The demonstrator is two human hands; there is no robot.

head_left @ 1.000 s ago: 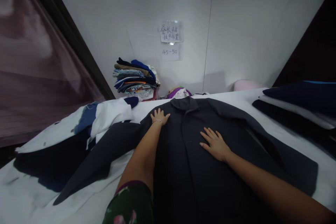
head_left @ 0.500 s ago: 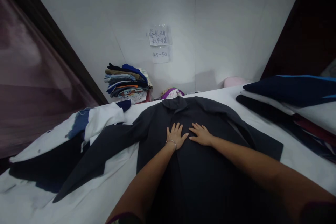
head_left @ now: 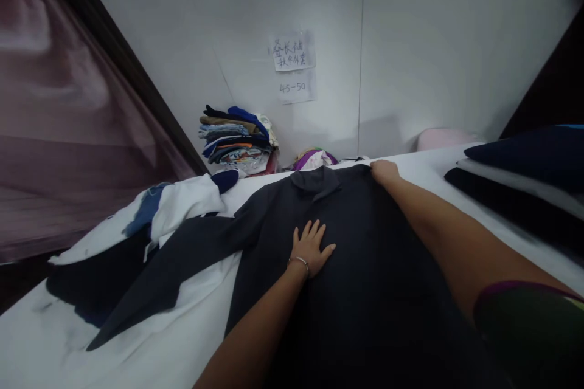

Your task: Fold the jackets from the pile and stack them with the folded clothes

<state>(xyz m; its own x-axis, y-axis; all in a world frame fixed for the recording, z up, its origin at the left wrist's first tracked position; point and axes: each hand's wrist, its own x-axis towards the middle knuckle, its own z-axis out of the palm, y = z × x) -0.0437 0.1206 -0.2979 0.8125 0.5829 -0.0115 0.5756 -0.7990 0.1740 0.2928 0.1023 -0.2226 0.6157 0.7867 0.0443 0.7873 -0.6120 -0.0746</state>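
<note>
A dark long-sleeved coat [head_left: 351,267] lies spread over the white table [head_left: 191,346], collar toward the wall. One sleeve stretches out to the left; the sleeve on the right is hidden behind my right arm or under the coat. My left hand [head_left: 310,249], a bracelet at its wrist, rests flat on the coat's chest with fingers spread. At the coat's right shoulder, my right hand [head_left: 384,172] is closed on the cloth, its fingertips mostly out of sight.
Loose white, blue and black garments [head_left: 182,203] lie on the left. A stack of folded clothes [head_left: 237,140] stands by the wall beneath paper signs [head_left: 294,67]. More folded garments [head_left: 524,164] are piled at the right. A pinkish curtain [head_left: 68,115] hangs on the left.
My right hand has gone from lying flat on the coat's chest up and right to its shoulder, gripping the cloth. The right sleeve no longer shows. My left hand stays on the chest.
</note>
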